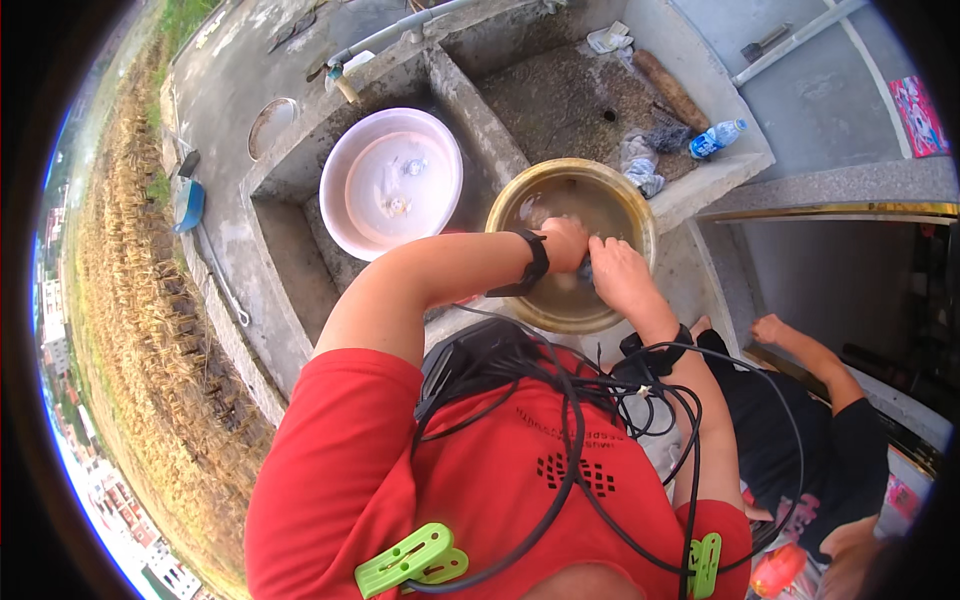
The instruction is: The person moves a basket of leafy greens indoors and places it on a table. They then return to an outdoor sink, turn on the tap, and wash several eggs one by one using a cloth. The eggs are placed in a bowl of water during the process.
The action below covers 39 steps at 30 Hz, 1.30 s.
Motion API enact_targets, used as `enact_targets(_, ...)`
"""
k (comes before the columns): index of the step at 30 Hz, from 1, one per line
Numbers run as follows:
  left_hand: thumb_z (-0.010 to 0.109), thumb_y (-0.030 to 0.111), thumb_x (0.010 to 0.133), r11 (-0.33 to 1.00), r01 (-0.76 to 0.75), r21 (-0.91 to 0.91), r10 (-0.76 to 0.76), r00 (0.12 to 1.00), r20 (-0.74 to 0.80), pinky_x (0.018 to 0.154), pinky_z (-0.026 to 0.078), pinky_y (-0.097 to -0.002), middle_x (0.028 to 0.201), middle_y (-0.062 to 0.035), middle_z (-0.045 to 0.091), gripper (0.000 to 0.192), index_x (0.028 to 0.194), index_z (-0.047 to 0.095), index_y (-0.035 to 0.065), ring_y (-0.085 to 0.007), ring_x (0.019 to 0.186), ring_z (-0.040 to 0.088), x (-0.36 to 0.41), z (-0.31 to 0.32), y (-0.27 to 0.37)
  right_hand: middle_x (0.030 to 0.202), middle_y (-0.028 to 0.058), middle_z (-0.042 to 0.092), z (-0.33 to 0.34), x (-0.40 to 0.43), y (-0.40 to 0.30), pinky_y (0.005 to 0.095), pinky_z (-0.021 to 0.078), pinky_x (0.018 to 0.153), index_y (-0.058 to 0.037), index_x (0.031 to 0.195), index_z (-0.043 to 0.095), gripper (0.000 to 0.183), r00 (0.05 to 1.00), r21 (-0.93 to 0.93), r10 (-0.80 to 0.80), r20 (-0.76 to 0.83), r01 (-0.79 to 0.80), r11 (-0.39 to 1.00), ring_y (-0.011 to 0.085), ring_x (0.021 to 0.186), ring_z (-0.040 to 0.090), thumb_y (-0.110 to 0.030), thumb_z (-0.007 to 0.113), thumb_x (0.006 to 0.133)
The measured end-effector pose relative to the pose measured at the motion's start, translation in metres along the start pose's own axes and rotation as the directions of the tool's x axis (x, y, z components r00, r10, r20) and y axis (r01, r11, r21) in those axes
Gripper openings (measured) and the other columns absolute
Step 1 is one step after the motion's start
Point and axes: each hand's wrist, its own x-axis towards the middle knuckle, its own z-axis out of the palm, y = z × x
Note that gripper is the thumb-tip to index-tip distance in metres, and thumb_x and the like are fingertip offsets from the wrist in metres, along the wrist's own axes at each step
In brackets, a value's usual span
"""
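Before me a yellowish metal basin (646, 225) holds murky, brownish water. Both hands are over it, close together near its middle. My left hand (564, 244), with a black strap at the wrist, is closed around part of a wet item that looks like bluish-grey cloth (584, 271). My right hand (621, 271) pinches the same item from the other side, its fingertips at the water. Most of the item is hidden by the hands and water. To the left, a pale pinkish-white plastic basin (330, 187) holds clear water.
The basins are at a concrete double sink (480, 112) with a pipe tap (341, 82). In its right part lie a crumpled grey cloth (640, 161), a water bottle (718, 139) and a brown log-like piece (670, 90). Black cables cross my chest. Another person (810, 442) is close at my right.
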Motion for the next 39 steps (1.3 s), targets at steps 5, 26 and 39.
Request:
enact_targets(5, 0.063, 0.017, 0.087, 1.000, -0.006, 0.025, 0.005, 0.998, 0.066, 0.094, 0.052, -0.0398, 0.133, -0.0145, 0.060, 0.037, 0.123, 0.066, 0.0067, -0.0287, 0.121, 0.060, 0.001, 0.000, -0.004, 0.096, 0.0202, 0.063, -0.003, -0.004, 0.004, 0.0427, 0.0540, 0.080, 0.0003, 0.096, 0.059, 0.016, 0.998, -0.010, 0.002, 0.058, -0.002, 1.000, 0.0360, 0.095, 0.063, -0.001, 0.060, 0.080)
enact_targets(26, 0.074, 0.008, 0.077, 0.043, 0.063, -0.997, 0.138, 0.988, 0.069, 0.081, 0.054, -0.0304, 0.099, -0.0082, 0.065, 0.039, 0.112, 0.059, -0.0025, -0.0193, 0.093, 0.066, -0.050, -0.020, -0.039, 0.095, 0.0179, 0.063, -0.023, -0.016, 0.006, 0.0425, 0.0510, 0.082, -0.0035, 0.102, 0.057, 0.022, 0.938, 0.599, 0.289, -0.189, -0.124, 0.791, 0.0355, 0.096, 0.063, 0.000, 0.055, 0.081)
enact_targets(39, 0.070, -0.001, 0.086, -0.402, -0.111, -0.909, 0.257, 0.939, -0.228, 0.094, 0.053, -0.0335, 0.109, -0.0087, 0.063, 0.038, 0.121, 0.054, 0.0015, -0.0183, 0.105, 0.064, -0.056, 0.001, -0.033, 0.100, 0.0162, 0.058, -0.001, 0.002, 0.007, 0.0388, 0.0492, 0.082, -0.0025, 0.108, 0.061, 0.019, 0.909, 0.691, 0.309, -0.279, -0.033, 0.722, 0.0327, 0.093, 0.060, -0.008, 0.062, 0.089)
